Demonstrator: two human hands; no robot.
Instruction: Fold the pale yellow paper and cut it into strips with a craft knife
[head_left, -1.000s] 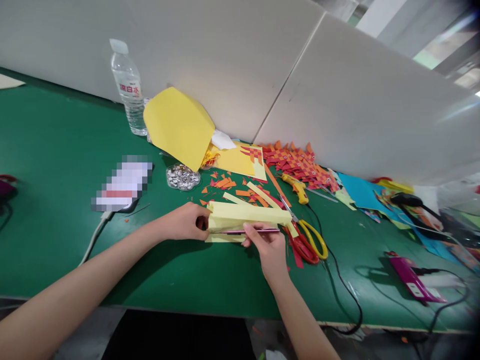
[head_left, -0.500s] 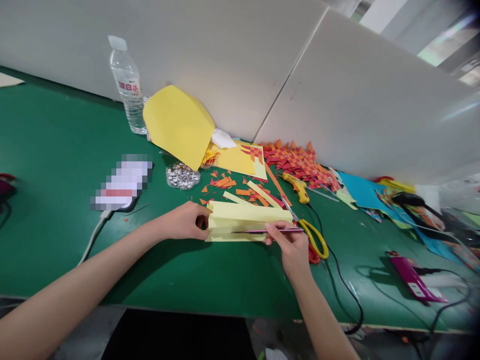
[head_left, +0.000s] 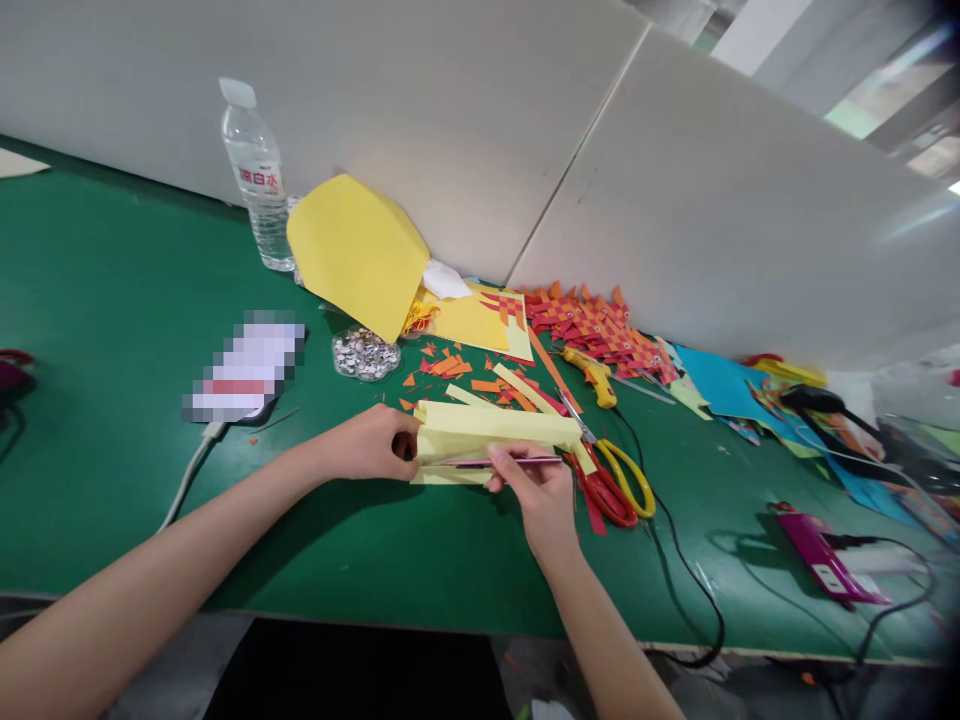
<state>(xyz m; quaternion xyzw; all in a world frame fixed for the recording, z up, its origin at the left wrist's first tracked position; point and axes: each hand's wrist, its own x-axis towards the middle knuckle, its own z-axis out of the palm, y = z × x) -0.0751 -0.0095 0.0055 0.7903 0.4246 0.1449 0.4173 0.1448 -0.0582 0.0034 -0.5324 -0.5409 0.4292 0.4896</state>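
A folded pale yellow paper lies on the green table in front of me. My left hand pinches its left end and holds it down. My right hand is closed on a thin pink tool, pen-like, laid along the paper's near edge with its tip pointing left. Just right of the paper lie yellow-handled scissors and red-handled scissors.
A water bottle and a bent yellow sheet stand at the white partition. A dish of silver bits, orange scraps, woven red-orange pieces, a yellow cutter, blue paper, a purple device and cables lie around.
My right hand slid the pink tool rightward along the paper's edge, then came back left to where it was a second ago. My left hand stayed put on the paper's end.
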